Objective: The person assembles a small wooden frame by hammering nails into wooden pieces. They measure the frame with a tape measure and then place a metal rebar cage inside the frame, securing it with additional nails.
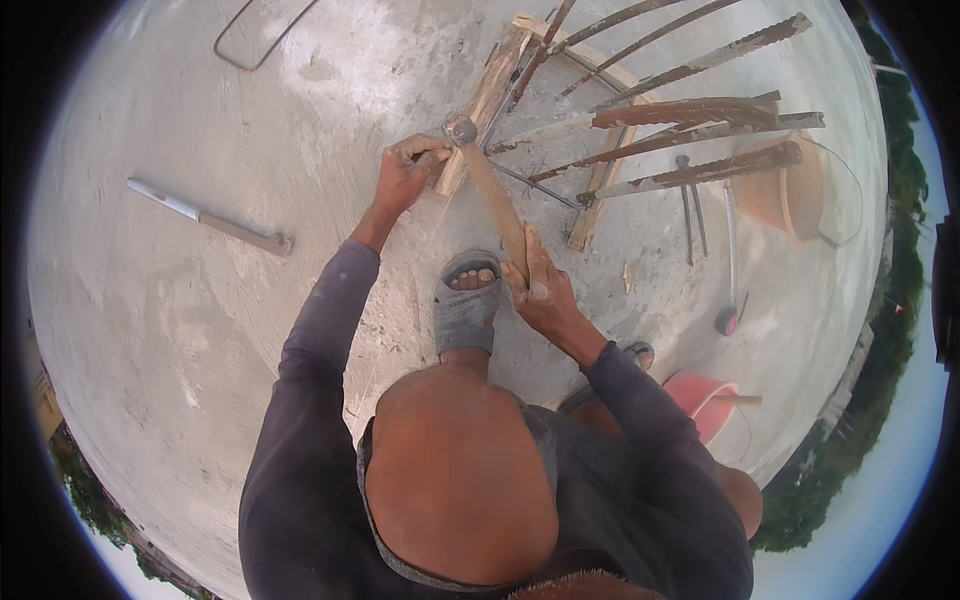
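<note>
My right hand (545,290) is wrapped round the lower end of the wooden handle of a hammer (493,195). The hammer's round metal head lies over a narrow wooden board (492,85) on the concrete. Beside that head, my left hand (405,170) has its fingertips pinched together at the board's edge. Whatever is between those fingers is too small to make out. Several rusty ribbed steel bars (700,175) rise just right of the board, and a second board (600,195) stands among them.
To the left lies a long tool with a pale handle (165,197). A bent metal rod (235,62) is at the far left. On the right are a brownish bucket (803,190), a tape measure (728,320) with its strip out, and a red bucket (700,400). My sandalled foot (467,305) is below the hammer.
</note>
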Motion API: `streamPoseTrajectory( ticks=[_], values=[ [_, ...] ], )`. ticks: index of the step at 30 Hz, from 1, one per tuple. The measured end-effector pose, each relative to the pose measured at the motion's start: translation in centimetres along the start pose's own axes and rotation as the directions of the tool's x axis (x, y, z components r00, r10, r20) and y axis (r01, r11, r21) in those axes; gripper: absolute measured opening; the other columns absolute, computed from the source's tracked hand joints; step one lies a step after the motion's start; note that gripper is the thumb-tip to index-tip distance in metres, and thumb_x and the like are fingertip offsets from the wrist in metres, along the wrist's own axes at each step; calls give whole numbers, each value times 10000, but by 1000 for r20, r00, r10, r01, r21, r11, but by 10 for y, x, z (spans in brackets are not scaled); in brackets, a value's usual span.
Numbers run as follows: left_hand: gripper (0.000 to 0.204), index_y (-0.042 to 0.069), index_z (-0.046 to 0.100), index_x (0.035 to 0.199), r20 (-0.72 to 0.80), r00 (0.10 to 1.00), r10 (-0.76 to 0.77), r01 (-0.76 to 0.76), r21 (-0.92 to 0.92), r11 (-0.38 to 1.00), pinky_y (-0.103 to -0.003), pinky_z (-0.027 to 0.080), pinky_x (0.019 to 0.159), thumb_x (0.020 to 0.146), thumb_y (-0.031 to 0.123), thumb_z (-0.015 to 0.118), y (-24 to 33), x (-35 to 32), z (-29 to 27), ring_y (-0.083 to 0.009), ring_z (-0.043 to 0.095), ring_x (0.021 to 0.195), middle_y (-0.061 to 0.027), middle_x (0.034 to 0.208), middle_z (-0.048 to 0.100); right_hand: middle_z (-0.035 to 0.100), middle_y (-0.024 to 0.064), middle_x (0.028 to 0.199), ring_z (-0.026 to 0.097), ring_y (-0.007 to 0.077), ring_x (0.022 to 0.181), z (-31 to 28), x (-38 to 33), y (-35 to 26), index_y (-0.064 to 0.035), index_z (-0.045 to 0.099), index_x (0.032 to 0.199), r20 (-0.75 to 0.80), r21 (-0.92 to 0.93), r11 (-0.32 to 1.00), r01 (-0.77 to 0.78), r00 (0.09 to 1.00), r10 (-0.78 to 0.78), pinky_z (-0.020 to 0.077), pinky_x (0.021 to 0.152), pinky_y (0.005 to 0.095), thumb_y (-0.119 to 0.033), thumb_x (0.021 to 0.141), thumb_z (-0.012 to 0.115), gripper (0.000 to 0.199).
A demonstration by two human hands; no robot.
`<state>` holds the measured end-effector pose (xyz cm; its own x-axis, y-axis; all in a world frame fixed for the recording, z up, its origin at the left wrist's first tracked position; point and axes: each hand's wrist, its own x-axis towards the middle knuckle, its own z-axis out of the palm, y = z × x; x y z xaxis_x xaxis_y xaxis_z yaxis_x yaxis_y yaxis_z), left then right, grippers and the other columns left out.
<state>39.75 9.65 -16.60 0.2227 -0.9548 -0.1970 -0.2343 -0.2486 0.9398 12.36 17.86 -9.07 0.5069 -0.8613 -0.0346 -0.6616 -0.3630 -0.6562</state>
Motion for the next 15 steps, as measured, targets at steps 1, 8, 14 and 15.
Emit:
streamPoseTrajectory(
  ticks=[1, 8, 14, 15],
  values=[
    [112, -30, 771, 985, -11, 999, -41, 41, 38, 998, -282, 521, 790, 913, 18, 700, -1, 0, 1, -126, 658, 854, -62, 926, 752, 665, 329, 1103, 706, 468, 798, 0, 0, 2, -45, 255, 1619, 107, -41, 997, -72, 991, 76, 588, 640, 486, -269, 1024, 629, 737],
    [135, -28, 749, 1026, 33, 999, -23, 26, -70, 997, -275, 513, 797, 924, 17, 672, -15, 3, 2, -96, 630, 873, -25, 922, 725, 667, 263, 1015, 690, 415, 724, 3, -4, 7, -65, 230, 1630, 133, -46, 996, -82, 987, 88, 580, 629, 488, -331, 1015, 644, 788],
    [251, 3, 737, 1174, 141, 990, -8, 0, 55, 998, -302, 537, 852, 953, 121, 737, -21, 10, -4, -141, 677, 950, -60, 1056, 750, 671, 244, 1028, 701, 410, 793, -46, -13, -1, -84, 235, 1632, 228, 104, 994, -22, 974, -3, 588, 724, 482, -369, 1023, 624, 777],
    [293, -1, 723, 1209, 121, 990, 74, -81, 52, 995, -312, 542, 861, 956, 145, 743, -19, 11, -8, -160, 684, 968, -76, 1091, 746, 674, 238, 1030, 703, 408, 802, -64, -17, 1, -83, 243, 1629, 322, 75, 997, -16, 947, -9, 587, 736, 480, -370, 1020, 626, 774]
  ],
)
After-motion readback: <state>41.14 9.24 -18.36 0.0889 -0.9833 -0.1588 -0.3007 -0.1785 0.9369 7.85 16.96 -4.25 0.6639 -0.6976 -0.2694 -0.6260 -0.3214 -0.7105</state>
